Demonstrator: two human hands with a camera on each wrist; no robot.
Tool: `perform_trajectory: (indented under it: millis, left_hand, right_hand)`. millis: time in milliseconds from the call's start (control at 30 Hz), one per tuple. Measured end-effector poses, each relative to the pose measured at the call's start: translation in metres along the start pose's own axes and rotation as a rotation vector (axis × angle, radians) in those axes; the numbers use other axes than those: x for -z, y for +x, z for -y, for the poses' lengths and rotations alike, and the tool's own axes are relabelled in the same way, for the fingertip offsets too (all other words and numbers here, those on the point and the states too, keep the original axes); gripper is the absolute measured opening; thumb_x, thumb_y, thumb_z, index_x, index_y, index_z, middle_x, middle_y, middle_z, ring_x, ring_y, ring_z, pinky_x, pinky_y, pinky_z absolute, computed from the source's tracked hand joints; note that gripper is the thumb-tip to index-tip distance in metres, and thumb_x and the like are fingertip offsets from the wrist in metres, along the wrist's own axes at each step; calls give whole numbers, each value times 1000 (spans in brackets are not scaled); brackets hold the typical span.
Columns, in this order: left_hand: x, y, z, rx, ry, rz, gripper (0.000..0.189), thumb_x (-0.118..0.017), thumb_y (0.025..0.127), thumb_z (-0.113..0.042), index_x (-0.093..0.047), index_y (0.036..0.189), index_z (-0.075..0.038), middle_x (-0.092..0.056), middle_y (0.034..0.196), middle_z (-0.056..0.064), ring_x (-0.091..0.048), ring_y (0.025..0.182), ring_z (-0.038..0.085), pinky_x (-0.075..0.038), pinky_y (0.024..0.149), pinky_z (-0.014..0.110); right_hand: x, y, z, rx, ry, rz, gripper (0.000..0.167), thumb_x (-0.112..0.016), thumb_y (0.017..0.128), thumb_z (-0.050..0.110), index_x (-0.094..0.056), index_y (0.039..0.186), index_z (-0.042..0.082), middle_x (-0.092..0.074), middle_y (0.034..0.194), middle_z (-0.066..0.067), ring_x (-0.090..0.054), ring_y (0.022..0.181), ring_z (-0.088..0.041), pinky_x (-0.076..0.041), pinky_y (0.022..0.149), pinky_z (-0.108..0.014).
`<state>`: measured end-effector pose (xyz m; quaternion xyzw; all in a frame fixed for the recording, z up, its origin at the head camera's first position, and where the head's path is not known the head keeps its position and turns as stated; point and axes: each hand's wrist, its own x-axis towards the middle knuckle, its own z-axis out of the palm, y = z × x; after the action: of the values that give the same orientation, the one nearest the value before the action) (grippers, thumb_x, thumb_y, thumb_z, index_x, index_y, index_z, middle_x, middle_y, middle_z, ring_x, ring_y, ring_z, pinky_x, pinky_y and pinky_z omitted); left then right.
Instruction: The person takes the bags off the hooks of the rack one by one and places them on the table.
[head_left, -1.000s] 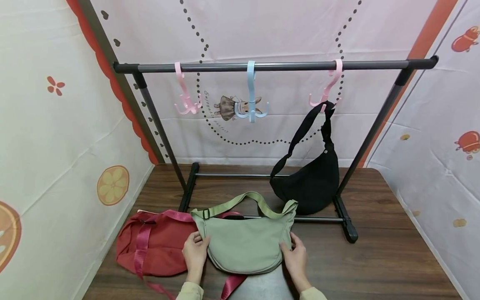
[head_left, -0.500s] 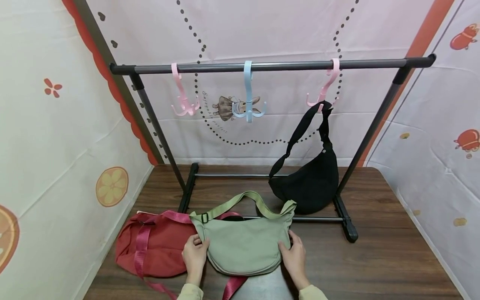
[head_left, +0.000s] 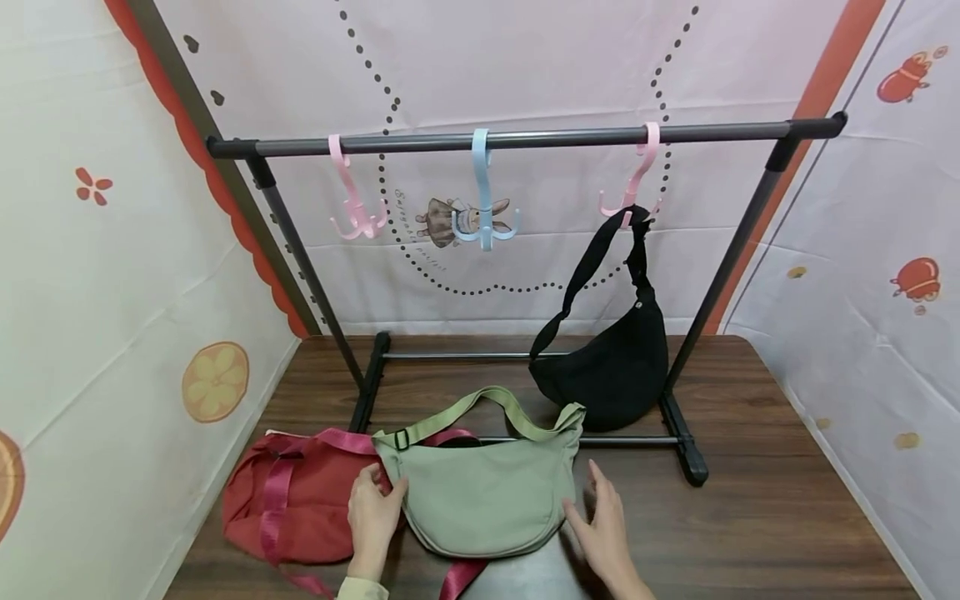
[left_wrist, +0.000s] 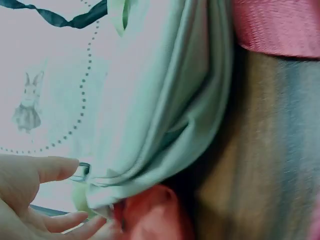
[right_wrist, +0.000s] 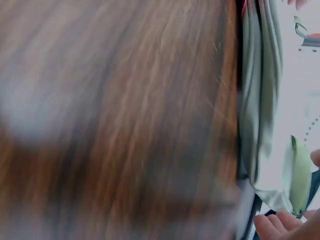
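A green shoulder bag lies at the front middle of the wooden table, its strap looped up behind it. My left hand is at its left side, thumb at the edge. In the left wrist view a gap shows between the straight thumb and the fingers, with the bag's corner beside them. My right hand, fingers spread, is beside the bag's right edge with nothing in it. A red bag with a pink strap lies left of the green bag, partly under it.
A black rack stands behind. From its bar hang a pink hook, a blue hook and another pink hook carrying a black crescent bag. Printed cloth walls enclose the wooden table.
Both hands held the green bag's sides earlier. Now the right hand has let go and shifted right, and the left hand has loosened and moved slightly left. The head view has shifted a little.
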<state>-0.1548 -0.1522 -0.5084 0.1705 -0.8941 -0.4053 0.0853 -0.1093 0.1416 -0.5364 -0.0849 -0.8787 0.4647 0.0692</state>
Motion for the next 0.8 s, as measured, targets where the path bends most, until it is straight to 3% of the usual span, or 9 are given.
perform_trajectory:
  millis: [167, 300, 400, 500, 633, 733, 800]
  left_hand:
    - [0, 1, -13, -227, 23, -54, 50, -70, 78, -16, -50, 117, 9, -47, 118, 28, -45, 109, 41, -39, 86, 54]
    - [-3, 4, -31, -440, 0, -41, 54, -74, 76, -19, -52, 118, 5, -45, 126, 23, -41, 117, 37, -37, 91, 53]
    - [-8, 6, -50, -585, -19, 34, 59, -73, 76, -25, -51, 124, 1, -41, 133, 20, -36, 124, 35, -35, 95, 53]
    - [-16, 9, -70, -714, -12, 162, 64, -68, 80, -32, -44, 132, -2, -33, 141, 18, -28, 131, 32, -31, 98, 53]
    - [-27, 14, -99, -873, 55, 305, 69, -62, 84, -38, -35, 139, -6, -21, 148, 13, -18, 136, 27, -30, 101, 50]
    - [-32, 19, -121, -1002, 121, 335, 70, -61, 85, -39, -33, 140, -7, -18, 149, 11, -15, 137, 25, -29, 103, 44]
    - [-35, 23, -137, -1098, 159, 322, 70, -61, 85, -38, -33, 140, -5, -19, 149, 12, -16, 137, 26, -29, 104, 42]
  right_hand:
    - [14, -4, 2, 71, -130, 53, 68, -64, 84, 21, -30, 139, 1, -39, 133, -24, -37, 117, -40, -36, 87, -56]
    - [23, -3, 1, 100, -196, 95, 71, -65, 83, 26, -28, 140, 3, -34, 136, -24, -35, 120, -41, -35, 89, -57]
    - [31, -3, -1, 139, -236, 107, 74, -65, 83, 27, -26, 141, 3, -32, 137, -25, -33, 121, -43, -34, 90, -58]
    - [40, -2, -3, 171, -262, 107, 75, -65, 83, 28, -25, 141, 3, -29, 138, -26, -30, 123, -43, -34, 91, -59]
    - [48, -2, -2, 198, -287, 102, 75, -64, 83, 28, -24, 142, 4, -27, 140, -26, -28, 124, -42, -34, 91, -58]
    - [52, -3, 1, 217, -285, 89, 75, -65, 83, 25, -24, 142, 4, -27, 139, -26, -29, 124, -42, -34, 90, -58]
    - [52, -3, 3, 227, -282, 79, 75, -66, 82, 23, -25, 142, 4, -28, 139, -26, -29, 123, -42, -35, 89, -58]
